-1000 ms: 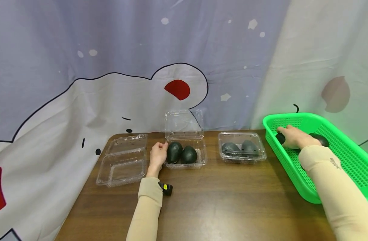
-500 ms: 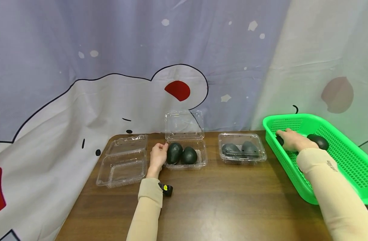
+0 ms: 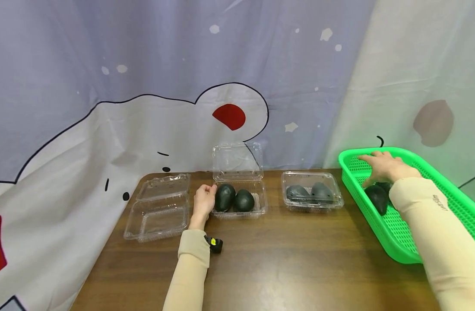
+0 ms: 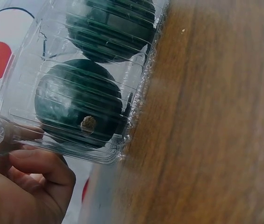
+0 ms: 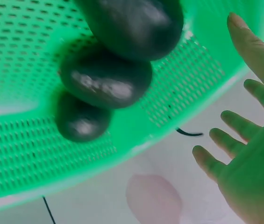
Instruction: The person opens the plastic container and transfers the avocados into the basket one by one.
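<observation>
My left hand (image 3: pixel 204 201) pinches the left rim of a clear plastic clamshell box (image 3: pixel 261 198), its lid raised at the back. Two dark green avocados (image 3: pixel 225 197) lie side by side in that box. Through the ridged wall in the left wrist view, an avocado (image 4: pixel 78 100) shows its stem end. Over the green basket (image 3: pixel 397 255) my right hand (image 3: pixel 389 167) is spread, holding nothing. Below it, dark avocados (image 3: pixel 376 199) rest in the basket, partly hidden by the sleeve. The right wrist view shows three avocados (image 5: pixel 106 77) grouped there, apart from the fingers.
A closed clear box (image 3: pixel 313 190) with two avocados stands between the middle box and the basket. To the left lies an open clear box (image 3: pixel 157 216) with no fruit in it. A patterned curtain (image 3: pixel 175 134) hangs behind the wooden table (image 3: pixel 268 263).
My right hand has let go of the avocado it held, risen and spread its fingers. Avocados now lie together near the basket's left side. The left hand stays in place.
</observation>
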`<state>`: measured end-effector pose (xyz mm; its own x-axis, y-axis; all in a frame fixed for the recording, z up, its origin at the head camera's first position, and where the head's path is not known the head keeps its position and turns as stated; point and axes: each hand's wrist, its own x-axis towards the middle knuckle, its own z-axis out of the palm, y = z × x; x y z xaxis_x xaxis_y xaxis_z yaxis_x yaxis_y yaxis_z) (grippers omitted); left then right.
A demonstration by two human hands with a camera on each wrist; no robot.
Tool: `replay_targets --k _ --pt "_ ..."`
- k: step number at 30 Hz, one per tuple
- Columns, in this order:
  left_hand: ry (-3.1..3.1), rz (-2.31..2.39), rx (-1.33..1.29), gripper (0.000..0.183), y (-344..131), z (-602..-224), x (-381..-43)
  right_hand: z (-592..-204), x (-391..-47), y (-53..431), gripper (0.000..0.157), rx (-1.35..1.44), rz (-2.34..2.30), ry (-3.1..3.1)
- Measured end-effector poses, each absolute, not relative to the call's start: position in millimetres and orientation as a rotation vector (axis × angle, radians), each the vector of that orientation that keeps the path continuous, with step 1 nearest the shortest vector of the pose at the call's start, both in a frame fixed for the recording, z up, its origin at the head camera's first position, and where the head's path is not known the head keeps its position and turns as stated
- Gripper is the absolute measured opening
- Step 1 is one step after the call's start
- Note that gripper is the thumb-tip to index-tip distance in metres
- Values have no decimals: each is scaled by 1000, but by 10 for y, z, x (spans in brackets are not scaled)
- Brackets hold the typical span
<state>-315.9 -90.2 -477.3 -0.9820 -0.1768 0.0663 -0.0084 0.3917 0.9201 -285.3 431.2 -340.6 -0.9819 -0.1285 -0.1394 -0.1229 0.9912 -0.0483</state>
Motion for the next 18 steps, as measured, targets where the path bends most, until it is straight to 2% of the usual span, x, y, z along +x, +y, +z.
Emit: replay_targets --k 8,18 --pt "-2487 -1638 162 28 -875 -4760 -3159 -3048 -2840 4145 98 -263 -9 3061" --pt "-2495 -1645 174 27 -906 -4746 -3150 -2784 -2866 3485 85 -478 22 3099"
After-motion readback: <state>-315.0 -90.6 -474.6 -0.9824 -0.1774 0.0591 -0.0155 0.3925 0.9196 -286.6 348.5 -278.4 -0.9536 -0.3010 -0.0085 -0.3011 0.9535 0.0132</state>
